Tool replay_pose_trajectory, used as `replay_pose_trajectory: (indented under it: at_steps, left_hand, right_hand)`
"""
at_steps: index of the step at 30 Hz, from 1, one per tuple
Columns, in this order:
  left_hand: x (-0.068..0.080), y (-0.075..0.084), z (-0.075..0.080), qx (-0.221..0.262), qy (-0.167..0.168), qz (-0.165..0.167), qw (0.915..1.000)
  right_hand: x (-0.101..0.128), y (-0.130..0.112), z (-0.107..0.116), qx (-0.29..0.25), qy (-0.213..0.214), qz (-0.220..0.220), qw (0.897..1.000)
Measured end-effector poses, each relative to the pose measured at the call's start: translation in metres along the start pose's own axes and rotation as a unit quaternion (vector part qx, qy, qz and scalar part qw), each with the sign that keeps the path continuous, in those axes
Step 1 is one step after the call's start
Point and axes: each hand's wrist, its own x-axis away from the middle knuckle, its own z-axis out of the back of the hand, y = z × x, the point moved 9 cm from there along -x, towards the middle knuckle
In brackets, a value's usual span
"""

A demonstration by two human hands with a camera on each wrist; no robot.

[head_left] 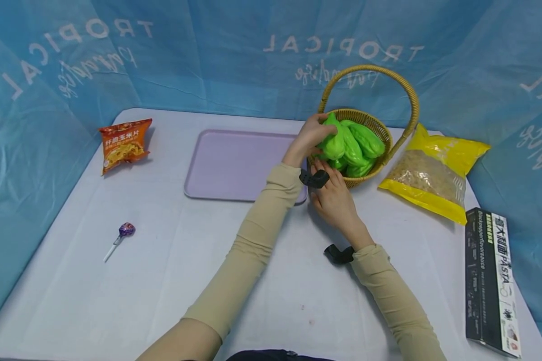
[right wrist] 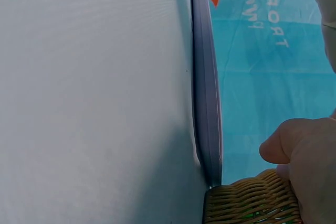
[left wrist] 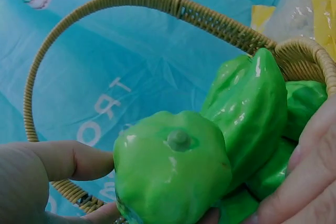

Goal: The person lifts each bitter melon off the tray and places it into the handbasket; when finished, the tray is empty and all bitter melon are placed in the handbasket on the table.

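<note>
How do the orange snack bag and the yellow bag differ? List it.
The orange snack bag lies at the far left of the table, left of the tray; the yellow bag lies at the right, beside the basket. The orange snack bag looks smaller and fully printed; the yellow bag has a clear window showing pale contents. Both lie flat, untouched by either hand.

Glossy, smooth plastic-looking green gourds (head_left: 352, 143) fill a rough woven wicker basket (head_left: 379, 128) beside a matt lilac tray (head_left: 235, 165).
</note>
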Motion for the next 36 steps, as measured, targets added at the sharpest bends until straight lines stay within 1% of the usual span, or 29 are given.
replay_pose_trajectory:
  at_steps: [6, 14, 20, 22, 26, 29, 36]
  left_hand:
    - [-0.003, -0.002, -0.001, -0.011, 0.011, 0.015, 0.9998]
    - [-0.008, 0.001, -0.012, -0.015, -0.025, 0.017, 0.9994]
    - [-0.011, 0.005, -0.015, -0.017, -0.036, 0.019, 0.9990]
    - [-0.012, 0.004, -0.015, -0.027, -0.034, 0.023, 0.9988]
    - [-0.013, 0.001, -0.013, -0.080, -0.031, 0.026, 0.9959]
    - [-0.014, 0.000, -0.014, -0.107, -0.037, 0.024, 0.9933]
    - [-0.014, 0.007, -0.018, -0.120, -0.040, 0.004, 0.9919]
  right_hand:
    - [0.000, 0.000, 0.000, -0.007, -0.003, -0.004, 1.000]
    - [-0.001, 0.000, 0.001, -0.023, -0.001, -0.009, 1.000]
    - [0.000, 0.001, 0.003, -0.025, 0.000, -0.013, 1.000]
    - [0.000, 0.001, 0.002, -0.025, -0.001, -0.013, 1.000]
    - [0.000, 0.001, 0.003, -0.024, 0.006, -0.009, 1.000]
    - [0.001, 0.000, 0.003, -0.025, 0.011, -0.005, 1.000]
    - [0.002, -0.002, 0.006, -0.028, 0.038, 0.012, 0.999]
